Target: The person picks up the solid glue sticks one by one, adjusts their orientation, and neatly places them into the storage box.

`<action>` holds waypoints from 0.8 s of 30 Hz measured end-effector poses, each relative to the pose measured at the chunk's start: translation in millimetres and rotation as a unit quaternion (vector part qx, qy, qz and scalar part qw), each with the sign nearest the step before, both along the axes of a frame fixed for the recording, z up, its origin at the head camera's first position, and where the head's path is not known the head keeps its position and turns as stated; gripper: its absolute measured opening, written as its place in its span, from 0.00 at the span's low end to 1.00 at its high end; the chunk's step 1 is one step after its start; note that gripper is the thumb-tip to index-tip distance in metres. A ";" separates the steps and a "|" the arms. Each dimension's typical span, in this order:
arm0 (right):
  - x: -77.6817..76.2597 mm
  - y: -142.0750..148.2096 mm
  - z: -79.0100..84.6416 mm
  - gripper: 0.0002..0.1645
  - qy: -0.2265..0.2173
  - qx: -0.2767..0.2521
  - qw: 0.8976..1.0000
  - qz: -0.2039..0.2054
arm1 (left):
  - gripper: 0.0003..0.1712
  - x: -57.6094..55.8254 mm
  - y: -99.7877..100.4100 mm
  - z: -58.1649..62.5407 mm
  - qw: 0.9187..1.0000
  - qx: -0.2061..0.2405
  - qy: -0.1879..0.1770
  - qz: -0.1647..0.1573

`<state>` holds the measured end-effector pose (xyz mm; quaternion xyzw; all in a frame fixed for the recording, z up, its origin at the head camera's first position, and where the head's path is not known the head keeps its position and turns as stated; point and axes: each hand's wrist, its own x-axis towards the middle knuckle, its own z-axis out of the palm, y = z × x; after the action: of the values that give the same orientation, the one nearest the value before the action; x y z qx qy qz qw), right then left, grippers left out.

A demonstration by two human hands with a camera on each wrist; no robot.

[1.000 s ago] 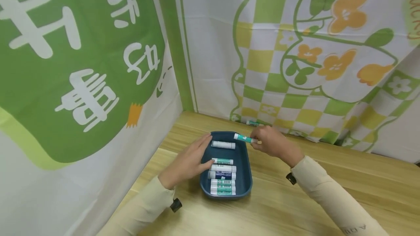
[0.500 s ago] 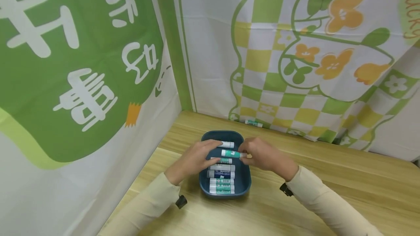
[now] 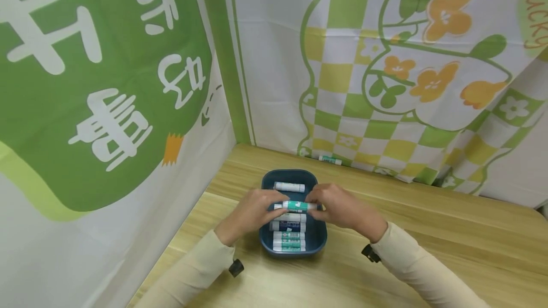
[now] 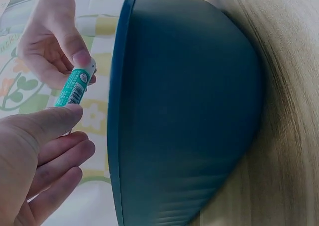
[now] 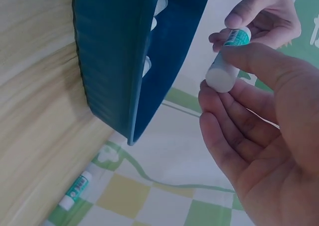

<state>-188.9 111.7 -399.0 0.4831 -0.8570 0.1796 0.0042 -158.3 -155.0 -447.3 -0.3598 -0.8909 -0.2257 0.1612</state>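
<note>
A green and white glue stick point(image 3: 295, 205) lies level above the dark blue tray point(image 3: 321, 241), pinched at both ends. My left hand point(image 3: 252, 212) grips its left end between thumb and fingers, and my right hand point(image 3: 342, 207) pinches the right end. In the right wrist view the glue stick's white end point(image 5: 221, 79) shows between the right thumb and fingers. Below it in the tray lie several glue sticks in a column: a white one point(image 3: 293, 217), a dark blue one point(image 3: 288, 226) and green ones point(image 3: 289, 235). Another white glue stick point(image 3: 289, 187) lies at the tray's far end.
Another green and white glue stick point(image 3: 330, 160) lies on the wooden table point(image 3: 406, 222) at the foot of the back cloth. A green printed cloth point(image 3: 107, 84) hangs on the left, and a checkered cloth point(image 3: 376, 137) hangs behind.
My right hand has brought the green glue stick from the tray's far right corner leftward and nearer, over the tray. My left hand has moved in from the rim and taken its left end.
</note>
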 end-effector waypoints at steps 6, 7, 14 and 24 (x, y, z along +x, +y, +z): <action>-1.0 1.2 -6.8 0.14 -0.015 -0.063 0.996 -0.064 | 0.13 2.7 -5.0 -1.5 0.998 0.039 0.038 0.017; -1.0 2.1 -8.2 0.14 -0.019 -0.076 0.994 -0.081 | 0.13 3.1 -5.6 -1.4 0.998 0.047 0.044 0.022; 1.8 5.8 -18.2 0.17 -0.089 -0.164 0.970 -0.158 | 0.13 4.5 -3.2 1.0 0.990 0.105 0.073 0.064; 15.8 -14.0 -28.4 0.21 -0.298 -0.312 0.881 -0.194 | 0.12 8.8 18.6 4.2 0.972 0.199 0.111 0.057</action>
<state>-173.1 97.7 -427.3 0.2041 -0.7939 0.5689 -0.0665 -149.5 -136.4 -443.0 -0.2920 -0.8238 -0.3471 0.3400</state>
